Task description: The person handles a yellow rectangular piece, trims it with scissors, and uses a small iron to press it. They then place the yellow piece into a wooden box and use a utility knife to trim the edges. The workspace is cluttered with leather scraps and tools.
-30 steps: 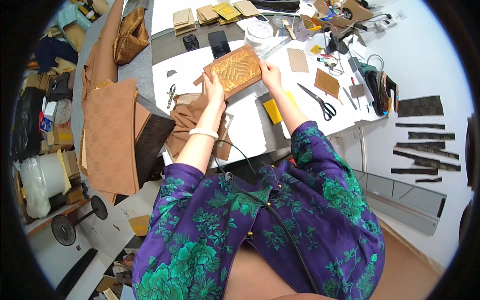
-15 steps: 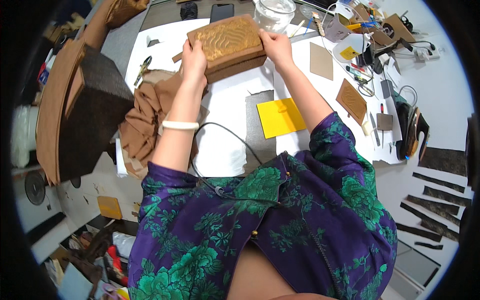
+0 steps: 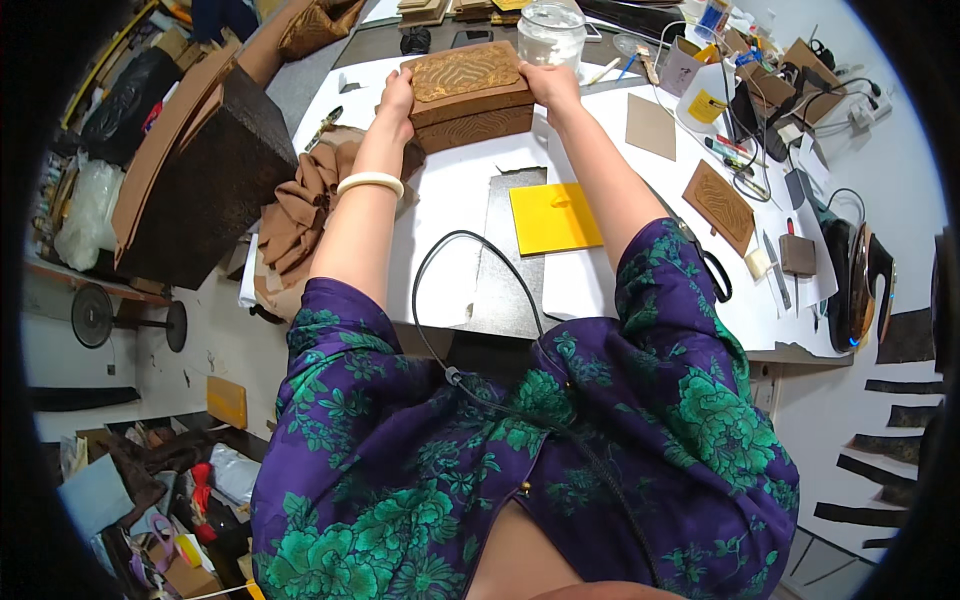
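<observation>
Both my hands grip a brown box (image 3: pixel 475 128) at the far side of the white-covered table. Its lid has a gold-tinted, wavy carved pattern, and the front wall carries similar wavy lines. My left hand (image 3: pixel 396 104) is closed on the left end, fingers partly hidden behind it. At the right end, my right hand (image 3: pixel 551 88) is closed round the lid's corner. Just beyond that hand stands a clear glass jar (image 3: pixel 552 38). Crumpled brown cloth (image 3: pixel 300 205) lies by my left forearm. A yellow square sheet (image 3: pixel 552 222) is on the table between my arms.
A carved brown panel (image 3: pixel 719 208), a knife (image 3: pixel 776 268) and a small brown block (image 3: pixel 797 255) lie at the right. Behind them are a white bottle (image 3: pixel 705 100) and cables. A large dark case (image 3: pixel 210 170) stands at the left.
The box has levelled out, so more of its patterned front wall shows and its lid looks flatter. Both hands have kept hold of it. The whole view has shifted a little.
</observation>
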A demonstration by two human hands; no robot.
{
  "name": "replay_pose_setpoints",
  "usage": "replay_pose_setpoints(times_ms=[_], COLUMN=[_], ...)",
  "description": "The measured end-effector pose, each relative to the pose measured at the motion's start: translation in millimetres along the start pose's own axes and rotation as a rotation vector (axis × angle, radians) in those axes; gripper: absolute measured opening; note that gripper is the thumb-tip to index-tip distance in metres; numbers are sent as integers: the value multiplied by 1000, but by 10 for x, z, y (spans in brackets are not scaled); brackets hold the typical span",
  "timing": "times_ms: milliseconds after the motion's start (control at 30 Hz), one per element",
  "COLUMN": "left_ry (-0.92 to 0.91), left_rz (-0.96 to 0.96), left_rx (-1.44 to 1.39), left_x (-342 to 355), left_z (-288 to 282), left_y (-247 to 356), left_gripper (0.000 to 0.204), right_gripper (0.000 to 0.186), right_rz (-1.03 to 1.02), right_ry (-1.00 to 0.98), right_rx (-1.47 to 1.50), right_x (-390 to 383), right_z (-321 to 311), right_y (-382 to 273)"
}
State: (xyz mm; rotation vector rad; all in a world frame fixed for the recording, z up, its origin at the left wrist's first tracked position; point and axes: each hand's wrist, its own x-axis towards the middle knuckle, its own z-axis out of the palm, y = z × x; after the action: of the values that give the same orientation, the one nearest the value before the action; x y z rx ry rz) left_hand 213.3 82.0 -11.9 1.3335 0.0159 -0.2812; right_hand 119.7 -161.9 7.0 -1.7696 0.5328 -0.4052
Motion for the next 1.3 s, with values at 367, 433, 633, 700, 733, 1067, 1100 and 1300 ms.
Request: replay_pose_setpoints(times_ms=[367, 433, 633, 700, 733, 1067, 1100, 1300], left_ry=[-169, -96, -40, -95, -107, -102, -105, -170], left_rz=[-11, -58, 149, 82, 30, -153, -111, 68], left_rx=[-266, -234, -211, -210, -198, -127, -82, 106], left_x=[-108, -104, -455, -658, -820, -903, -924, -1037], left_z=[80, 121, 401, 554, 685, 982, 1010, 918], left_y=[-153, -82, 140, 285, 347, -198, -225, -279], left_gripper=[45, 46, 41, 42, 42, 49, 49, 51], right_gripper=[44, 48, 50, 50, 49, 56, 57, 67], right_rz=[-48, 107, 1, 43, 102, 151, 124, -77], right_ry=[-197, -308, -308, -365, -355, -380, -359, -229], right_rx=[404, 512, 496, 630, 599, 433, 439, 395], right_x=[-112, -205, -575, -706, -790, -1025, -990, -997], right_z=[77, 58, -409, -603, -740, -1148, -1143, -1030], right_y=[204, 74, -251, -370, -424, -6, 80, 391])
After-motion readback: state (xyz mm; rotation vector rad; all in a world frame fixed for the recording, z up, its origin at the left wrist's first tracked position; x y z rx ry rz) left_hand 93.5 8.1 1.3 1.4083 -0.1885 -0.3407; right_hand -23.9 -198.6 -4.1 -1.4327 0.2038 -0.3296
